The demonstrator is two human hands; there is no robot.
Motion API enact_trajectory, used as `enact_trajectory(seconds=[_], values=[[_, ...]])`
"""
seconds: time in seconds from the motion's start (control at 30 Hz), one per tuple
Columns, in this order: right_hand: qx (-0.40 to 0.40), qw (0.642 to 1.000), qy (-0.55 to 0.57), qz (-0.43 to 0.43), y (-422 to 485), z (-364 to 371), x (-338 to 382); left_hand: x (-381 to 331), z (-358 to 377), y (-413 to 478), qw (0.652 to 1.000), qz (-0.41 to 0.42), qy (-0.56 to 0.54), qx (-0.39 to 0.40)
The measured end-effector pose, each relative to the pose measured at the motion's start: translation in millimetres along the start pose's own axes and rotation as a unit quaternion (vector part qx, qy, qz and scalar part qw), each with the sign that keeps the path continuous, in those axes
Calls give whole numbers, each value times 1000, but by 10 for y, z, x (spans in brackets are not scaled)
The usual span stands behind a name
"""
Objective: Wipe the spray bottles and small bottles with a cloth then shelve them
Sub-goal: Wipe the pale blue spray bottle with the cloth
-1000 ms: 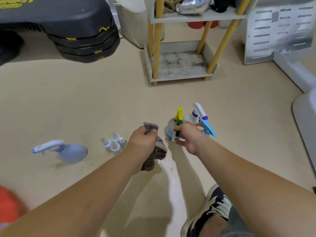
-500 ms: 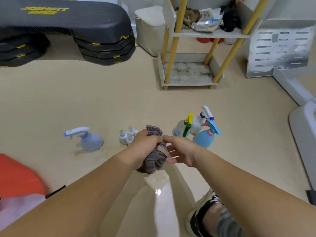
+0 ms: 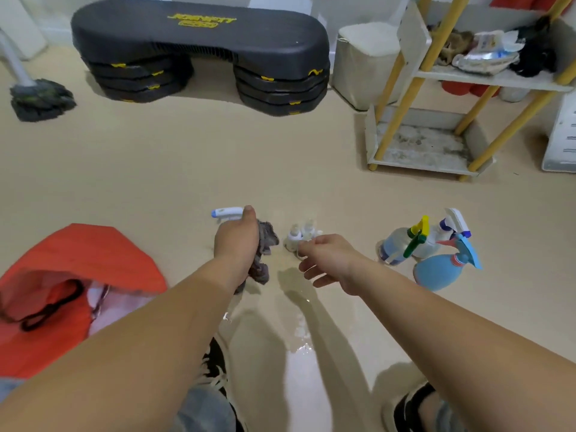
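The left hand (image 3: pixel 237 244) is gripping the bunched cloth (image 3: pixel 266 241). The right hand (image 3: pixel 330 260) is hovering with loose fingers, holding nothing. The small bottles (image 3: pixel 300 236) are standing upright on the floor (image 3: pixel 156 169), just beyond the right hand's fingertips and nearer to it than to the left. Three spray bottles (image 3: pixel 430 247) are standing to its right, and a lone spray bottle (image 3: pixel 226 212) is showing behind the left hand. Open floor is leading to the shelf (image 3: pixel 420 157), far right.

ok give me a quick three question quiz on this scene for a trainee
1. True or false: the left hand grips the cloth.
2. How many spray bottles stand grouped to the right of the right hand?
3. The right hand is: A open, holding nothing; B gripping a spray bottle; C pinching the cloth.
Key: 1 true; 2 three; 3 A.
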State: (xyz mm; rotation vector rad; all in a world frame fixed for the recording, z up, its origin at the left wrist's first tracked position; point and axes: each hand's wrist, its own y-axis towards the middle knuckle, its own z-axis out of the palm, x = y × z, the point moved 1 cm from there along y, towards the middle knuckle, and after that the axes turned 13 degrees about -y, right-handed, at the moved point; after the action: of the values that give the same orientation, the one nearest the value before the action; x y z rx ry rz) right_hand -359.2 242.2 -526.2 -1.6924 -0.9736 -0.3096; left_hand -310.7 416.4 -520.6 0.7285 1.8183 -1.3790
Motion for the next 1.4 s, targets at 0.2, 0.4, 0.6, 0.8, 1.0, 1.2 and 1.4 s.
enact_trajectory(seconds=[0.2,0.4,0.6,0.8,1.0,1.2,1.4], values=[[6,996,90,14,244,379,69,30,-327,398,991,82,106,-16],[16,992,118,33,443,522,17,111,-423,851,972,59,226,13],[12,989,130,64,567,503,-83,166,-370,1096,962,69,263,-5],[22,990,100,99,561,477,-262,241,-233,1002,926,98,365,20],[-51,993,91,50,412,365,-206,15,-116,631,894,212,393,38],[-161,980,-50,-102,86,156,152,-512,41,-146,865,272,411,90],[-230,940,-95,-233,-400,-224,589,-1139,-69,-886,906,279,291,132]])
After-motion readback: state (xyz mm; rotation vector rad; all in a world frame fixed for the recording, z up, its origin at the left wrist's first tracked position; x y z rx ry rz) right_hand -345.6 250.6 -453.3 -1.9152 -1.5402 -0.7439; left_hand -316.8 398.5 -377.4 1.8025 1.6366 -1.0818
